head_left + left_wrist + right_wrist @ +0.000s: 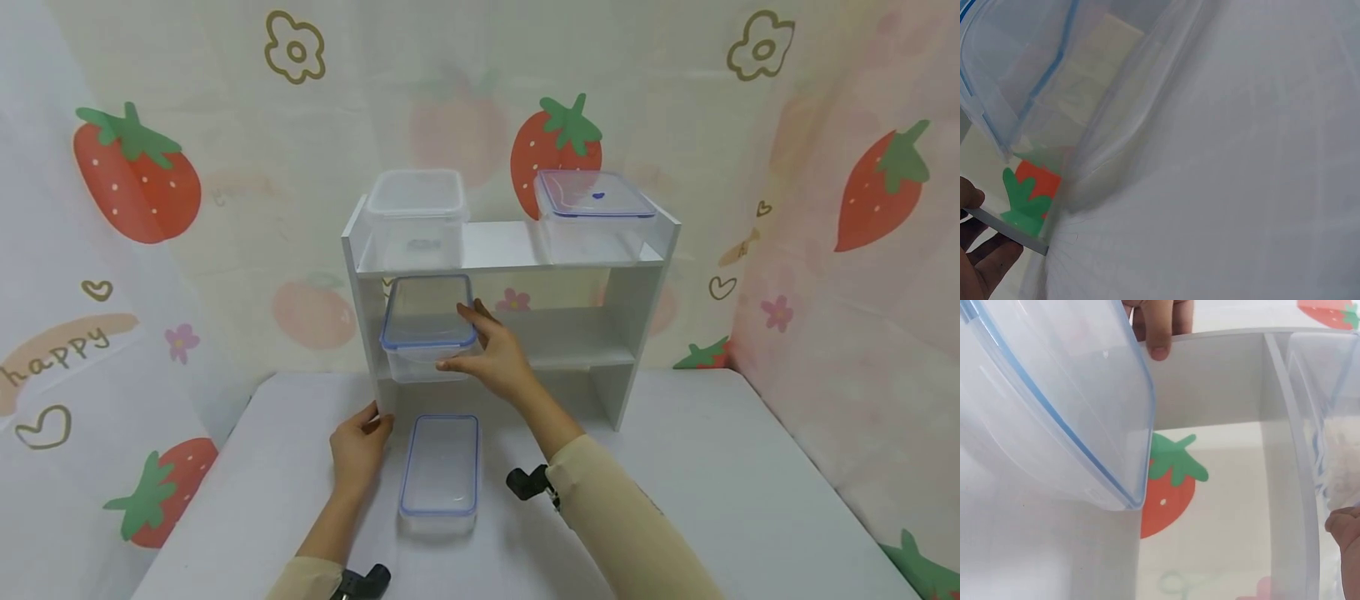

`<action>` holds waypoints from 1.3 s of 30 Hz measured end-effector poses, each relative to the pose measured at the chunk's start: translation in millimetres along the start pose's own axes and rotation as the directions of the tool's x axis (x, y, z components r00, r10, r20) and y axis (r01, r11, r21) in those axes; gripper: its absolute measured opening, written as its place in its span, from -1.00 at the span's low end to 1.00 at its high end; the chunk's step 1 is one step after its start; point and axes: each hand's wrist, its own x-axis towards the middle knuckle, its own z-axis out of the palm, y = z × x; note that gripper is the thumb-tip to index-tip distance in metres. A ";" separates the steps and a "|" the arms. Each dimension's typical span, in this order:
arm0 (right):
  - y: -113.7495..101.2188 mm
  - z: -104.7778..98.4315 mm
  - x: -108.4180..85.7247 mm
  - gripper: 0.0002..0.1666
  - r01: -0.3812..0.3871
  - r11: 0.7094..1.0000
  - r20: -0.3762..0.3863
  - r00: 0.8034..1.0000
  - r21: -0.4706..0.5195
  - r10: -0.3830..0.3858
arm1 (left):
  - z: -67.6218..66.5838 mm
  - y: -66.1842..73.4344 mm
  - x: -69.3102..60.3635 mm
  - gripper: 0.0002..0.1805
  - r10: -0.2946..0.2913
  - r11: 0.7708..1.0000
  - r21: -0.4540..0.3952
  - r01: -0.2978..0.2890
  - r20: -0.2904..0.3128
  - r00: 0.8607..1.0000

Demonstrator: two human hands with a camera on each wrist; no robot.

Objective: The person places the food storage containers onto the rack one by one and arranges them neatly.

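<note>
My left hand (360, 446) pinches the lower front edge of the white shelf unit's left side panel (1007, 232), thumb on one face and fingers on the other. My right hand (495, 354) touches the right front corner of a clear food container (423, 367) with a blue-edged lid, at the left of the middle shelf. Its thumb lies across the container's front and its fairly straight fingers reach to the lid's right edge. A similar blue-rimmed food container (438, 467) stands on the tabletop in front of the unit, between my forearms.
On the top shelf stand a container with a whitish lid (416, 196) at left and a blue-edged container (596, 208) at right. The middle shelf (570, 337) extends right of the handled container. A white cloth covers the table (712, 467); strawberry-print curtains (247, 167) hang behind.
</note>
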 end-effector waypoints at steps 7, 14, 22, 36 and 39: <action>0.1 2.5 -1.1 0.18 0.007 1.000 0.001 1.000 0.001 -0.007 | -0.5 1.7 -0.4 -0.58 -0.008 1.000 0.008 0.008 -0.003 1.000; 0.5 4.6 -1.8 0.19 -0.004 1.000 -0.008 1.000 0.002 0.004 | 0.0 2.2 -0.4 -0.59 0.001 1.000 0.015 -0.001 -0.009 1.000; 0.2 5.1 -2.8 0.19 -0.001 0.999 -0.013 1.000 -0.034 0.001 | 0.7 1.5 -0.4 -0.58 0.002 1.000 0.005 -0.002 -0.014 1.000; -0.2 7.5 -5.0 0.23 0.038 0.980 -0.046 0.998 -0.197 -0.048 | 0.7 2.6 -0.5 -0.58 -0.013 1.000 0.018 0.013 -0.013 1.000; -1.5 8.8 -6.3 0.23 0.069 0.973 -0.064 0.994 -0.219 -0.085 | 0.4 2.4 -0.3 -0.57 -0.019 1.000 0.019 0.020 -0.008 1.000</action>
